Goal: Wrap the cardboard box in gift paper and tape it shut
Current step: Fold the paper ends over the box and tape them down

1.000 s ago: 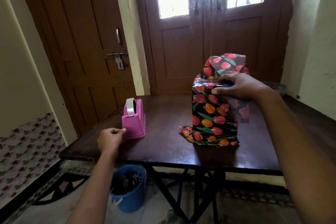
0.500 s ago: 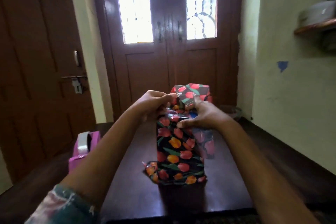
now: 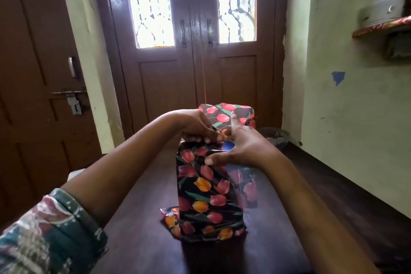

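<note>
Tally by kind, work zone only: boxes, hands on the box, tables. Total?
box: 1, covered in tulip paper
hands on it: 2; left hand pinches the paper at the top, right hand presses with spread fingers
table: 1
Total: 4

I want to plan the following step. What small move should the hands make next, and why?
Probably fold the raised flap down over the top and press it flat. It stands up behind the hands, and a blue patch of the box shows uncovered. The right hand steadies the paper with spread fingers; the left hand pinches its top edge.
</note>
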`<control>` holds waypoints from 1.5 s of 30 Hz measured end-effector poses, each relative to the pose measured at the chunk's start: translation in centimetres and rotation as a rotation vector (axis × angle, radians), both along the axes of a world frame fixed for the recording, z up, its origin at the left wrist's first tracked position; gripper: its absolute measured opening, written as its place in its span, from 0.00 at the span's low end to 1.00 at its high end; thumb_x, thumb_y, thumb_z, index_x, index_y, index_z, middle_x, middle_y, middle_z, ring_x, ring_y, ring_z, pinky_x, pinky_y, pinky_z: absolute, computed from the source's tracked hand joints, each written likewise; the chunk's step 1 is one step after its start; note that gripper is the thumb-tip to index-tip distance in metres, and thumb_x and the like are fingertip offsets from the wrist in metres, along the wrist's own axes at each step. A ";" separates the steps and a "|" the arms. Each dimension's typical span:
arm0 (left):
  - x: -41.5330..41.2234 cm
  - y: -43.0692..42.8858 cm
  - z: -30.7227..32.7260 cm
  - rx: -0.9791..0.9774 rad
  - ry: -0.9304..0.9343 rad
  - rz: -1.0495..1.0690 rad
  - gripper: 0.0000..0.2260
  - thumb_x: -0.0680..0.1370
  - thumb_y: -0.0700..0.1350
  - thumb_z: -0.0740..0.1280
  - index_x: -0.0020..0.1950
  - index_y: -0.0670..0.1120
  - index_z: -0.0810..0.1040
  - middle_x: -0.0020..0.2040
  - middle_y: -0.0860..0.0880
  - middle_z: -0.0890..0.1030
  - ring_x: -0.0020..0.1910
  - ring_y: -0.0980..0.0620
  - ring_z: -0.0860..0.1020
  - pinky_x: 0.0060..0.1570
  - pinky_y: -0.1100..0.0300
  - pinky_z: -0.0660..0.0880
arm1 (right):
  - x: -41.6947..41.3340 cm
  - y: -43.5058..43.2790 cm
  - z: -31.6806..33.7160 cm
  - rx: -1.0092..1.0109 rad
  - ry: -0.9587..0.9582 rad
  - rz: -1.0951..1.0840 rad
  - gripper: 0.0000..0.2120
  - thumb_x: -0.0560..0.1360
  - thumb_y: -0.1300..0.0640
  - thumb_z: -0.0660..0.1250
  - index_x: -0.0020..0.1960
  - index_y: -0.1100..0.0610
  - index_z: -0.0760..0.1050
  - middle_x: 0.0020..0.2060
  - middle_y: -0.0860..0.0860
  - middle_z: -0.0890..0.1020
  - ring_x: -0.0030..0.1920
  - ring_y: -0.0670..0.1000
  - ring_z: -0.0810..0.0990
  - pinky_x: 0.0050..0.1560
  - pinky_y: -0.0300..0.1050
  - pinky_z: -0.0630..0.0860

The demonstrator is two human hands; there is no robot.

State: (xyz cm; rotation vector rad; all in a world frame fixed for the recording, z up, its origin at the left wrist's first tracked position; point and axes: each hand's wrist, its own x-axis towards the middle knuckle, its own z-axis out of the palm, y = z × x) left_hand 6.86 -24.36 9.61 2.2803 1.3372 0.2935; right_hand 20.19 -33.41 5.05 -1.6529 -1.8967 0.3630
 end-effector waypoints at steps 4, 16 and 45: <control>1.1 0.1 1.1 0.060 0.199 -0.010 0.09 0.72 0.51 0.72 0.41 0.45 0.80 0.28 0.53 0.76 0.19 0.61 0.69 0.20 0.70 0.64 | -0.4 0.0 0.1 -0.002 -0.017 -0.007 0.61 0.63 0.41 0.75 0.76 0.56 0.35 0.73 0.53 0.62 0.73 0.54 0.60 0.68 0.43 0.62; -3.0 1.6 0.6 -0.073 0.167 0.149 0.12 0.73 0.50 0.72 0.38 0.45 0.72 0.31 0.49 0.71 0.25 0.55 0.66 0.22 0.66 0.62 | -0.5 -0.2 -0.1 0.015 -0.032 -0.017 0.60 0.62 0.39 0.75 0.76 0.57 0.37 0.73 0.53 0.63 0.72 0.53 0.61 0.68 0.43 0.62; -5.0 0.3 -2.7 0.158 -0.138 -0.219 0.06 0.79 0.48 0.63 0.49 0.58 0.78 0.55 0.53 0.78 0.53 0.52 0.78 0.55 0.55 0.76 | 0.2 -4.7 -1.8 0.369 -0.160 0.263 0.47 0.56 0.22 0.61 0.68 0.45 0.64 0.67 0.43 0.67 0.64 0.41 0.64 0.64 0.38 0.62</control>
